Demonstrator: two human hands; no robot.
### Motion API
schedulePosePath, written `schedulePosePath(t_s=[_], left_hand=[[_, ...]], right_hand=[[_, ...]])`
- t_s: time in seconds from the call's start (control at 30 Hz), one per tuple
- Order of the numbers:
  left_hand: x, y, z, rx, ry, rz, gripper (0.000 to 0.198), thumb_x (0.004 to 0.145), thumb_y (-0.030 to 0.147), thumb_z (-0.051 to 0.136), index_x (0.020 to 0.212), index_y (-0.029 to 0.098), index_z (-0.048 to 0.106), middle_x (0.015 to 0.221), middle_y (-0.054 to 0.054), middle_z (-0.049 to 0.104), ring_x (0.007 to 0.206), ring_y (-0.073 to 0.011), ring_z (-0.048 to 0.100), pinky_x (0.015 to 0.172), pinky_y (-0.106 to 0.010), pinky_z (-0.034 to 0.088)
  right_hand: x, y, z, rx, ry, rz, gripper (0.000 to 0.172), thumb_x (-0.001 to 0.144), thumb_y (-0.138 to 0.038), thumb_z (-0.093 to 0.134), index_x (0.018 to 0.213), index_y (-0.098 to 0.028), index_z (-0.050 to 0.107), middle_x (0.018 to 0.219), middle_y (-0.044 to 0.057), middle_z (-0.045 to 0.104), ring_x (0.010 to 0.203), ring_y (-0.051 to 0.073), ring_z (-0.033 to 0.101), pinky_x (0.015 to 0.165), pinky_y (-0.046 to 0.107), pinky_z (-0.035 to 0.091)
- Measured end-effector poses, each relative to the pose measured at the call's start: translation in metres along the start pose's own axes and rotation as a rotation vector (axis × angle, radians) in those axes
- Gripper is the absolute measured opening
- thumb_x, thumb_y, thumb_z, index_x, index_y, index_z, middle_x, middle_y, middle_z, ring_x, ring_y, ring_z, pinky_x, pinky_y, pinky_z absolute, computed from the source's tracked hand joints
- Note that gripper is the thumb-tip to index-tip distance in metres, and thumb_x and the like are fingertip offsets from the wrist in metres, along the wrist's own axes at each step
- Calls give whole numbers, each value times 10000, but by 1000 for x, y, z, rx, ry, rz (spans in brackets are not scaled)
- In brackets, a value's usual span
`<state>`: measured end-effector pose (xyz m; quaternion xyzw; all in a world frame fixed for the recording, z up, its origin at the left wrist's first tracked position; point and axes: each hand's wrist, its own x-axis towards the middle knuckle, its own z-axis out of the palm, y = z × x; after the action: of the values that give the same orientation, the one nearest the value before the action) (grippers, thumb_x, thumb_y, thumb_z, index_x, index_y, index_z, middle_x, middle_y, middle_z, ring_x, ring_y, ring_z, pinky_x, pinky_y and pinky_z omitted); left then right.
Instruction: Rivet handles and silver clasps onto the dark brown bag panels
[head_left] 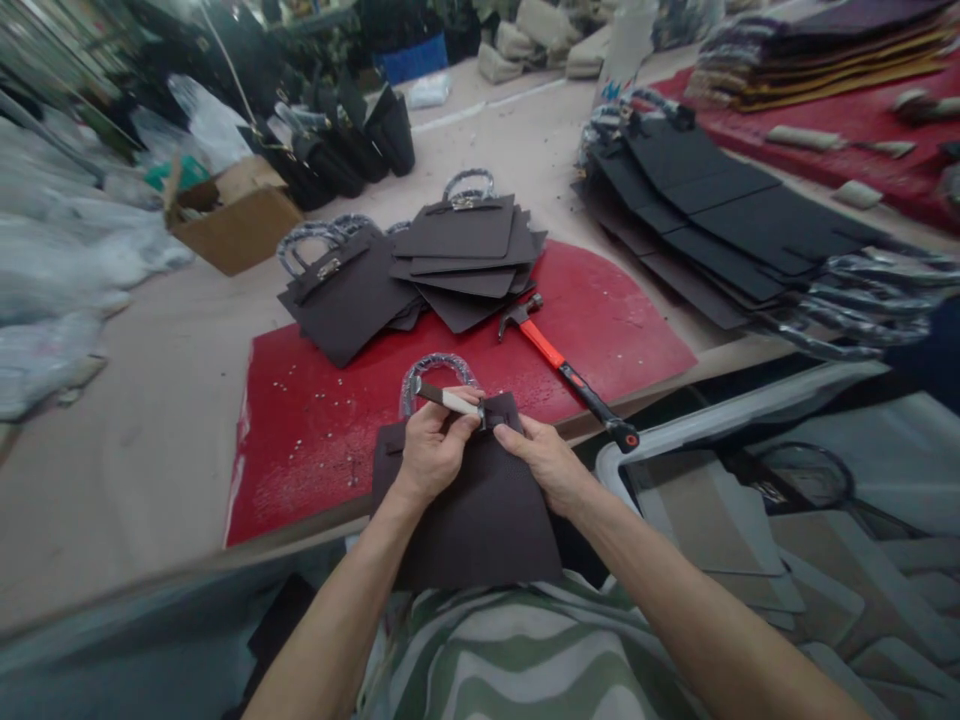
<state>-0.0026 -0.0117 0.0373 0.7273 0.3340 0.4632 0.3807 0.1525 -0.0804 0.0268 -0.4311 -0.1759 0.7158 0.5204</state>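
Note:
A dark brown handbag panel (472, 520) lies tilted between my body and the table's front edge, its plastic-wrapped handle (435, 365) pointing away from me. My left hand (435, 450) pinches a narrow strap (450, 400), dark at one end with a pale stretch facing up. That strap meets a small metal fitting (482, 414) near the panel's top edge. With the thumb on the front beside this fitting, my right hand (544, 460) grips the panel's upper right corner. Its other fingers are partly hidden behind the panel.
On the red mat (300, 430) rests a claw hammer (566, 370), right of the panel. Handbag panels (465, 235) are stacked behind it. A larger black pile (697, 200) with wrapped handles stands right, and a cardboard box (236, 225) left. Flat pieces (705, 510) fill a bin at lower right.

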Motion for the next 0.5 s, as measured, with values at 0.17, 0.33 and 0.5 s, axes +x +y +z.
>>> schedulePosePath(t_s=[0.17,0.33,0.5], left_hand=[[0,-4,-3,-23,-8,-20,123,903,245,628,993,174,671,1073,-93,725,1011,-210,687,905,-340,560],[-5,-2,-7,-47,9,-68,145,913,284,630,1001,174,665,1079,-98,721,1004,-212,681,907,-345,556],[-9,8,-9,-92,65,-155,180,930,332,626,1022,182,663,1070,-90,731,964,-205,691,872,-337,574]], right_hand=[[-1,-3,-1,-26,23,3,462,593,-406,867,955,-164,713,794,28,745,734,212,675,754,350,516],[-1,0,-1,-5,13,-10,365,604,-338,846,907,-175,724,756,17,734,690,203,664,724,341,511],[0,4,-6,23,-164,-77,395,638,-344,855,977,-179,737,832,29,748,717,190,679,756,337,518]])
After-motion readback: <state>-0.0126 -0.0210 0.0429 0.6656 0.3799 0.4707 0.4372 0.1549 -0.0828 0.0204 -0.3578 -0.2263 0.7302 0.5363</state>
